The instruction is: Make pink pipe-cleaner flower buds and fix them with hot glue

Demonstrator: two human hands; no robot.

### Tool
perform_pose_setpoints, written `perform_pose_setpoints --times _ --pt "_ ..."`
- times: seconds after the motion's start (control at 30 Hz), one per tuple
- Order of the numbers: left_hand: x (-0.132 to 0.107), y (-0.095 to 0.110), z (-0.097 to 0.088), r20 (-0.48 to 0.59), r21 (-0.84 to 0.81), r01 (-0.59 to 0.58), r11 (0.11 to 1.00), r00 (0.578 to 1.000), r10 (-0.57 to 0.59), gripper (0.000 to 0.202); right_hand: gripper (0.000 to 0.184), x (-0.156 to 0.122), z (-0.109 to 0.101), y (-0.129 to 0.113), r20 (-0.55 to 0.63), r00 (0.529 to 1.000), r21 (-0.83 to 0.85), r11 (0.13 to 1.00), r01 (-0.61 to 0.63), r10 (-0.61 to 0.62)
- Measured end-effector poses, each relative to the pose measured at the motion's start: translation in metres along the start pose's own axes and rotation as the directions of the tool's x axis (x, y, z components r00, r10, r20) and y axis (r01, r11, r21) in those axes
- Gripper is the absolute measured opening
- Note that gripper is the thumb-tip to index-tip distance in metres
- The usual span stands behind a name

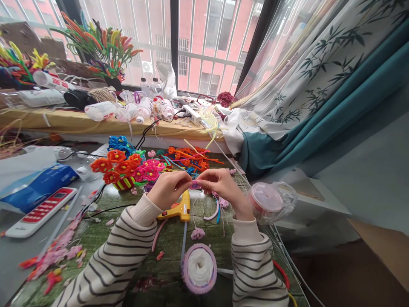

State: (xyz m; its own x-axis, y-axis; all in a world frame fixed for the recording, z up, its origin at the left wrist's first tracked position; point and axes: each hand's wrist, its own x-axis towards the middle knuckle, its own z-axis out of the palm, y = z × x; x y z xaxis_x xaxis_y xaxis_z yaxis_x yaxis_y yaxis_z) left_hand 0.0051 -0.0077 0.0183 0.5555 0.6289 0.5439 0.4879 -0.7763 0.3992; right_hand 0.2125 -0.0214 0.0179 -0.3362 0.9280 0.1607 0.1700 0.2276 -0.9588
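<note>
Piece of pink-purple craft material was pinched between the fingertips of left hand and right hand, hands close together above green tabletop. Yellow glue gun lay just below left hand. Pink fuzzy flower and purple-rimmed white roll sat nearer the person; orange fuzzy flowers stood off left.

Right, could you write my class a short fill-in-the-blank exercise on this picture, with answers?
The left hand and right hand, pinching a small pink-purple piece, emerge from cream sleeves patterned with dark ____.
The pistol-shaped plastic glue gun is ____.
Inside its fuzzy purple rim, the round roll is ____.
Directly behind the fuzzy orange flowers are flowers coloured ____.

Missing words: stripes; yellow; white; blue.
</note>
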Motion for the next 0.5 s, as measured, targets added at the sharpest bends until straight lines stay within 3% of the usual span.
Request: perform_pose_setpoints --times 0.5 --pt "0.0009 0.0032 0.0005 -0.037 0.033 0.017 0.999 0.999 -0.015 0.016 0.040 -0.0011 -0.0007 -0.0013 0.045 0.999 -0.087 0.996 0.001 0.003"
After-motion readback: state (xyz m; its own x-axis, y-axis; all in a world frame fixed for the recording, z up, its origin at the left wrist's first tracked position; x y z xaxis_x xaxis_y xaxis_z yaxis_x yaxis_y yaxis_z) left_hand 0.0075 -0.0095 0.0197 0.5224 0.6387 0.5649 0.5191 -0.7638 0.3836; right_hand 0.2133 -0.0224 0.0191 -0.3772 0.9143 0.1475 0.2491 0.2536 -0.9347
